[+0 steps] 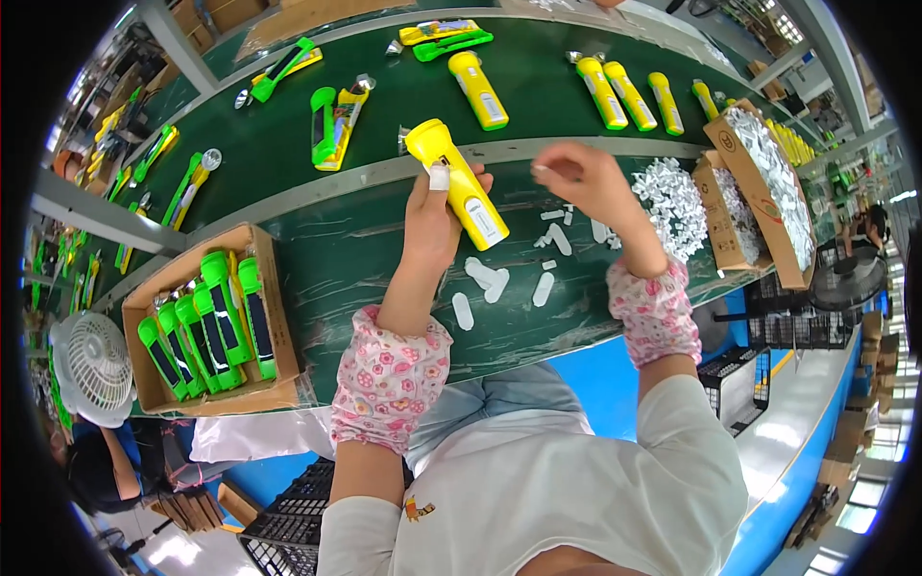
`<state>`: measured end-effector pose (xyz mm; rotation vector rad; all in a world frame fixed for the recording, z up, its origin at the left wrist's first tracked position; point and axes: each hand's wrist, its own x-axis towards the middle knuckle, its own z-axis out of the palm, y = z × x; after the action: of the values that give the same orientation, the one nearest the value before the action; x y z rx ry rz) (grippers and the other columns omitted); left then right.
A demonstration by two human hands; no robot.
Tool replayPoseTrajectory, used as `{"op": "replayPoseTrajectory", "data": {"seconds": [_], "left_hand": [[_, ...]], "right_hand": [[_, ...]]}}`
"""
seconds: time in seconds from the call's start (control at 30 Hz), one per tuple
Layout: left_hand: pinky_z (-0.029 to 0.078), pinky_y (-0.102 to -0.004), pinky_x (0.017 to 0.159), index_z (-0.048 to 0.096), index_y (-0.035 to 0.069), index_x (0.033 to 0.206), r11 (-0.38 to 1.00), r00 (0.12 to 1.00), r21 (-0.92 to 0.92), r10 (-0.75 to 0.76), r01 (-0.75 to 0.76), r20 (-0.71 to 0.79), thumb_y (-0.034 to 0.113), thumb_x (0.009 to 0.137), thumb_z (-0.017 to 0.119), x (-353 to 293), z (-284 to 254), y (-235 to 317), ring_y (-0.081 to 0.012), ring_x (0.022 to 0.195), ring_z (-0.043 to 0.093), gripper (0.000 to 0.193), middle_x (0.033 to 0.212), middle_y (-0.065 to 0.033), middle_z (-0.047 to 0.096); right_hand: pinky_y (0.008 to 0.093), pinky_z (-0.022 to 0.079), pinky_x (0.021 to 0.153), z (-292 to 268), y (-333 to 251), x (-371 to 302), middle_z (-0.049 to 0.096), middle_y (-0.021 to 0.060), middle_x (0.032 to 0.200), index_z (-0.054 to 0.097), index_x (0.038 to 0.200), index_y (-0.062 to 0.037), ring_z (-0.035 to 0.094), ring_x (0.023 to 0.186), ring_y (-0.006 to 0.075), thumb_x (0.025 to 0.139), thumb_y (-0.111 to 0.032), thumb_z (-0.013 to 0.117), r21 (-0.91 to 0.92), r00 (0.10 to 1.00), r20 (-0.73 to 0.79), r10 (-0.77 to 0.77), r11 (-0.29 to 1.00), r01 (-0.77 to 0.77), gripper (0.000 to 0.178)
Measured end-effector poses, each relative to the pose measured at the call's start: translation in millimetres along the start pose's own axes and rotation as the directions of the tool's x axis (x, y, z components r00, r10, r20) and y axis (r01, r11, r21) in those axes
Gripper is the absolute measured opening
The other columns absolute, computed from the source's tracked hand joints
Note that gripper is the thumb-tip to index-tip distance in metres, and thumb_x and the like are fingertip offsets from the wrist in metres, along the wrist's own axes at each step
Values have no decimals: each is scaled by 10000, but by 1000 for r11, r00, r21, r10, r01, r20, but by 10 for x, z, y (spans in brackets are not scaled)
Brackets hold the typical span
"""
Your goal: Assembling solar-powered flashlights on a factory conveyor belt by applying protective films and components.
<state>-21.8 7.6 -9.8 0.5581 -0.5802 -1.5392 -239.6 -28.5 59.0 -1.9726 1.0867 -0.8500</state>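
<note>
The left hand is grasping a slanted yellow flashlight above the green surface.
With one hand supporting it, its smooth-looking body could be slipping, scattering loose white pieces nearby; the right hand is hovering, fingers curled, whether pinching anything I cannot tell. The flashlight is showing a flared head and a pale, rounded panel.

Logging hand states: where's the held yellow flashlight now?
Upper centre of the head view: the yellow flashlight is in the left hand, tilted, over the green worktable, with the right hand apart to its right.
</note>
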Motion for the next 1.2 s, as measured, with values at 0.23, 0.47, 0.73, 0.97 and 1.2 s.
{"op": "replayPoseTrajectory", "data": {"seconds": [0.23,0.47,0.73,0.97,1.2], "left_hand": [[527,-372,883,329,-8,1311,934,988,343,54,-102,148,223,1009,438,-67,199,-34,-229,1055,601,396,1185,-138,538],[495,-344,870,260,-25,1375,861,957,468,65,-197,283,151,952,449,-164,257,-99,-191,1063,536,496,1247,-137,447],[544,-333,757,311,18,1328,714,968,663,86,-226,237,208,985,420,-134,132,-167,-184,939,600,407,1133,-137,522],[546,-329,742,363,28,1286,875,997,481,11,-46,75,288,994,441,-166,257,-14,-178,908,610,399,1084,-122,559],[538,-296,644,465,46,1172,935,996,345,85,-81,3,276,1017,396,-136,240,64,-159,785,616,286,1002,-87,611]], "right_hand": [[213,541,644,488,-60,61,621,33,933,618,1008,-12,620,824,77,896,-4,626,503,996,-29,-84,860,87,112],[251,535,752,442,-6,-24,550,69,1050,615,966,20,576,955,135,855,55,650,216,952,-158,-263,931,293,122],[265,498,701,608,26,24,547,84,1093,411,1220,-42,575,963,162,816,-33,706,338,966,-247,-77,927,160,500],[284,497,746,731,18,80,536,97,1108,368,1274,-62,559,1006,175,866,-93,669,394,984,-177,-30,914,98,508],[280,500,754,696,-148,-231,521,102,1083,154,1495,-125,564,864,152,889,-149,676,353,951,299,76,917,-184,800]]}}
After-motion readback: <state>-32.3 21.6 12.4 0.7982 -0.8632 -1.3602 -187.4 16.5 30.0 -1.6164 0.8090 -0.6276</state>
